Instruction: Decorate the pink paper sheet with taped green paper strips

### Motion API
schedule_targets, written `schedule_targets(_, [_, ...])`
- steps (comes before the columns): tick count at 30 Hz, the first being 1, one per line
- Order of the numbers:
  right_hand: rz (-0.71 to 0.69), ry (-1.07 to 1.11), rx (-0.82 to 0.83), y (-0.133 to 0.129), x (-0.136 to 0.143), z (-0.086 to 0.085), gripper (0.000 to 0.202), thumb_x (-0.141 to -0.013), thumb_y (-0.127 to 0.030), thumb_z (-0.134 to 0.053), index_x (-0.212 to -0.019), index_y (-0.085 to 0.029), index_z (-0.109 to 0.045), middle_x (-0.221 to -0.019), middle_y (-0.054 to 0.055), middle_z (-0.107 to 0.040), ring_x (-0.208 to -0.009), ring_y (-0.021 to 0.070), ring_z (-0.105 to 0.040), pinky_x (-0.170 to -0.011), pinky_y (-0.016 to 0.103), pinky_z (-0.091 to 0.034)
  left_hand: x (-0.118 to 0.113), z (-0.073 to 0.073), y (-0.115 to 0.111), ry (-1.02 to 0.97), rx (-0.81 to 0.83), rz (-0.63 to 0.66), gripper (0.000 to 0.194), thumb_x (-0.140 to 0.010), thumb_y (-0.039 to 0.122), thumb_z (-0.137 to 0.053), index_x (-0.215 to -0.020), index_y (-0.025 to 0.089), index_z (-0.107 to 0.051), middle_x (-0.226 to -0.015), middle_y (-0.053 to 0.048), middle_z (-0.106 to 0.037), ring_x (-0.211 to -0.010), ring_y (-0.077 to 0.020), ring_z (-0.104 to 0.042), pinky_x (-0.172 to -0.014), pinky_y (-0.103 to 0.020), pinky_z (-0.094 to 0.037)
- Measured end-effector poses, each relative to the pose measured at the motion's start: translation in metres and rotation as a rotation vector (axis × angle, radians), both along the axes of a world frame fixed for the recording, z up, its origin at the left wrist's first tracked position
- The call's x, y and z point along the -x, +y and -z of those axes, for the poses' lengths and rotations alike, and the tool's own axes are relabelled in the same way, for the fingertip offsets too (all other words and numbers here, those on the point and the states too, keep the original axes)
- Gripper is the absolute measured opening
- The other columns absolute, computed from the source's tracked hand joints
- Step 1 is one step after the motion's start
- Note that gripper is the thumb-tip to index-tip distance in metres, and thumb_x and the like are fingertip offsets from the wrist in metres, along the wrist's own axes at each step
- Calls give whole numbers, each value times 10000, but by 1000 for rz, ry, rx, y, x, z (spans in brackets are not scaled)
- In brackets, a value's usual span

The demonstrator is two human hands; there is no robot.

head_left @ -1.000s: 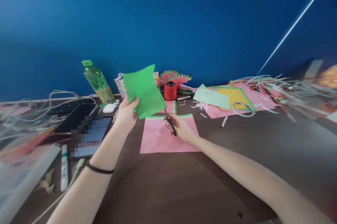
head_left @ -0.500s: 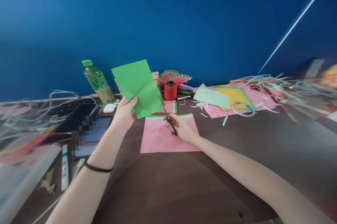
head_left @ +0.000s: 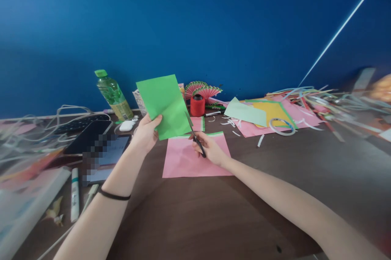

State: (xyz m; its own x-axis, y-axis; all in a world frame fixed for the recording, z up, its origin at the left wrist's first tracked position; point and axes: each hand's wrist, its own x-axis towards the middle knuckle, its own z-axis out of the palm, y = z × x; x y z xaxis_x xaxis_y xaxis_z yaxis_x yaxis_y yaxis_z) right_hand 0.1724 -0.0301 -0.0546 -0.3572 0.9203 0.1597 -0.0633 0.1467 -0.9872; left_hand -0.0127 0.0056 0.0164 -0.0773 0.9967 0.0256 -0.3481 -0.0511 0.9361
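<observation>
My left hand (head_left: 148,131) pinches the lower left edge of a bright green sheet of paper (head_left: 165,103), held up off the desk. A pair of black-handled scissors (head_left: 199,145) is in my right hand (head_left: 209,150), its blades pointing up along the sheet's lower right edge. Whether the blades are biting into the paper I cannot tell. Below both hands lies a pink sheet of paper (head_left: 189,164) with a green strip along its far edge. My right hand hovers over or rests on that sheet, partly covering it.
A tilted green-capped bottle (head_left: 114,97) and a white earbud case (head_left: 126,125) sit at back left. Behind the paper stand a red spool (head_left: 197,106) and folded paper fans (head_left: 210,92). Coloured sheets (head_left: 244,112), a tape roll (head_left: 282,127) and paper scraps lie right. A marker (head_left: 75,195) lies left.
The green sheet and my left hand have moved slightly right, the sheet tilting more upright and dropping a little. More of the scissor blades shows against its edge. My right hand is almost still.
</observation>
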Motion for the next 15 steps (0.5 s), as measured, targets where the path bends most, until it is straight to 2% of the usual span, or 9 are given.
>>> schedule_targets(4, [17,16,3,-1,0,-1,320,-711,-391,-594,-917,-204,-435,-745,-42,-443,-492,57,-470,-467,241,-397,-5,0,-3,4,25,40,274,-731,55,-534,-955,175,-637,-948,-59,-704,-892,-181,-650,-791,-301,-541])
schedule_targets(15, [35,22,-43,-2,0,-3,310,-736,-432,-574,-881,-214,-407,-666,-59,-419,-537,82,-473,-513,251,-402,-13,2,-7,8,83,62,225,-714,71,-550,-900,170,-630,-940,-62,-701,-874,-199,-654,-769,-336,-548])
